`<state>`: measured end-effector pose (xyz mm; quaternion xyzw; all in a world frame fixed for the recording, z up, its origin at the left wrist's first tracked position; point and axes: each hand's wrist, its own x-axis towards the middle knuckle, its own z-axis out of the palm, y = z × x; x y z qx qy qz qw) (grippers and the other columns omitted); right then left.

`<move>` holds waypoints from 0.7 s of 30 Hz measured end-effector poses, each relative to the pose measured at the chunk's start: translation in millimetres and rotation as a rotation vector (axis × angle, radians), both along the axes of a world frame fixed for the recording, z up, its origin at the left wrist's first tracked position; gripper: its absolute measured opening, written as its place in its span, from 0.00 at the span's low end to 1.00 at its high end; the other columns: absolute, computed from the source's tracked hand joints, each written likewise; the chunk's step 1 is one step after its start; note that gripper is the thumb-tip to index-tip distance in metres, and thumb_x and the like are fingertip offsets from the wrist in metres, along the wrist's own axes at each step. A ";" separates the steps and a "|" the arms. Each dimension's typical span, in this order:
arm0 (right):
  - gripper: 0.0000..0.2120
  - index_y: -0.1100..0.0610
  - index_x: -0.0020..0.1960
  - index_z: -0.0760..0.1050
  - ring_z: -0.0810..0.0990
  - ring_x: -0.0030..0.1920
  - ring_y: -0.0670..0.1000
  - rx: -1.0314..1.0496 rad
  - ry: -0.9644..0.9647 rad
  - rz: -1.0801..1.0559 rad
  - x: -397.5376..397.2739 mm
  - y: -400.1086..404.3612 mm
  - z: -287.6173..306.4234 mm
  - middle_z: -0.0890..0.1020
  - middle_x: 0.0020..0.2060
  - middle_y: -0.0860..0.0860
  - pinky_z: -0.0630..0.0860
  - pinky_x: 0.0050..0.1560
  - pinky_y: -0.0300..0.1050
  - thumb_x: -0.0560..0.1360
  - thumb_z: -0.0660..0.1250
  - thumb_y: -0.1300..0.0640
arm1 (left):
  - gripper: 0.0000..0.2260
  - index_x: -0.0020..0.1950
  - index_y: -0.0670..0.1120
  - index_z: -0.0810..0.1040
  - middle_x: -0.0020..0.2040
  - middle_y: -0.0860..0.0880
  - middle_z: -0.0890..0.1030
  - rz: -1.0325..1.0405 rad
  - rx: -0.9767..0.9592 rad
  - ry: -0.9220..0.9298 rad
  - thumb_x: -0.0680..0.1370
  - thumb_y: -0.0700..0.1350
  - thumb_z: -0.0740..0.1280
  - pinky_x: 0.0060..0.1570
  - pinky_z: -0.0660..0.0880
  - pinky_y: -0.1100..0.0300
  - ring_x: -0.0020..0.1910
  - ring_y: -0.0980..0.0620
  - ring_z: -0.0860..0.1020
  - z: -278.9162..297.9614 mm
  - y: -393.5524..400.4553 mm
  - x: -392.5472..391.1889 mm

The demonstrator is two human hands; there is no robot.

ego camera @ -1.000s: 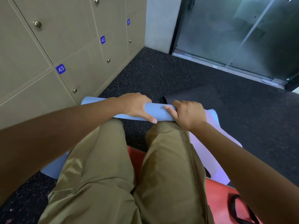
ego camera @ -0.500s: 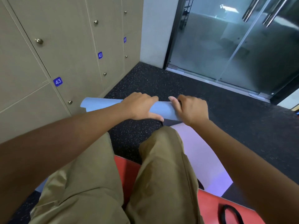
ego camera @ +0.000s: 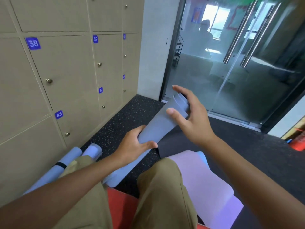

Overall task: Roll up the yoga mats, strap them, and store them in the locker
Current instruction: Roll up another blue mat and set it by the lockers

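Observation:
A rolled light-blue yoga mat is lifted off the floor and tilts up and away toward the glass door. My left hand is wrapped around its lower middle. My right hand is at the roll's far end, fingers spread, with the palm against the spiral edge and the thumb resting on the roll's side. Two more rolled light-blue mats lie on the floor against the lockers; one wears a black strap. All locker doors in view are closed.
A pale purple mat lies partly unrolled beside my right knee, a red mat under my legs, a dark grey mat on the speckled floor ahead. Glass doors close off the far side. A red object sits far right.
The blue roll, earlier flat on the floor under both hands, is now raised and swung end-on away from me. My right hand has shifted to its far end. The camera has tilted up.

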<state>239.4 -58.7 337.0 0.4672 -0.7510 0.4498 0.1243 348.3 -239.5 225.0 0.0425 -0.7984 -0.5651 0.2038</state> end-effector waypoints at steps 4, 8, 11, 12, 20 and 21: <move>0.33 0.55 0.77 0.68 0.72 0.70 0.41 0.082 0.108 0.124 27.6 -10.4 2.6 0.75 0.70 0.46 0.67 0.69 0.35 0.77 0.67 0.41 | 0.39 0.56 0.55 0.78 0.46 0.58 0.84 -0.021 0.154 0.029 0.55 0.78 0.75 0.41 0.79 0.59 0.44 0.58 0.83 -14.7 12.3 28.9; 0.32 0.57 0.76 0.70 0.73 0.70 0.43 0.090 0.209 0.232 42.1 -21.4 -2.1 0.76 0.70 0.47 0.68 0.71 0.38 0.77 0.71 0.45 | 0.40 0.58 0.52 0.77 0.46 0.59 0.84 -0.023 0.220 0.043 0.57 0.77 0.75 0.42 0.77 0.64 0.44 0.59 0.82 -32.2 14.9 48.4; 0.32 0.59 0.76 0.70 0.71 0.73 0.42 0.125 0.213 0.311 48.5 -29.4 -12.8 0.74 0.72 0.48 0.67 0.73 0.39 0.77 0.72 0.46 | 0.38 0.57 0.50 0.78 0.47 0.54 0.85 0.011 0.245 0.016 0.59 0.74 0.77 0.45 0.79 0.56 0.46 0.55 0.83 -51.4 13.7 60.2; 0.32 0.59 0.76 0.70 0.71 0.73 0.42 0.144 0.204 0.334 51.2 -32.3 -17.5 0.74 0.73 0.48 0.66 0.73 0.39 0.77 0.72 0.46 | 0.37 0.56 0.48 0.78 0.47 0.50 0.85 0.015 0.254 0.006 0.60 0.73 0.78 0.47 0.81 0.49 0.47 0.51 0.84 -58.7 12.9 63.3; 0.30 0.62 0.75 0.70 0.71 0.74 0.48 0.132 0.179 0.374 58.1 -47.9 -33.3 0.73 0.74 0.53 0.69 0.74 0.48 0.79 0.69 0.48 | 0.34 0.57 0.43 0.78 0.48 0.44 0.84 -0.004 0.313 0.010 0.65 0.67 0.79 0.50 0.79 0.36 0.48 0.42 0.83 -73.9 10.2 69.1; 0.31 0.62 0.76 0.69 0.71 0.75 0.48 0.148 0.199 0.376 56.5 -47.6 -33.9 0.72 0.74 0.53 0.69 0.74 0.50 0.79 0.68 0.47 | 0.33 0.58 0.44 0.78 0.49 0.45 0.84 -0.004 0.324 0.008 0.66 0.67 0.79 0.50 0.80 0.39 0.49 0.43 0.83 -74.2 10.7 68.7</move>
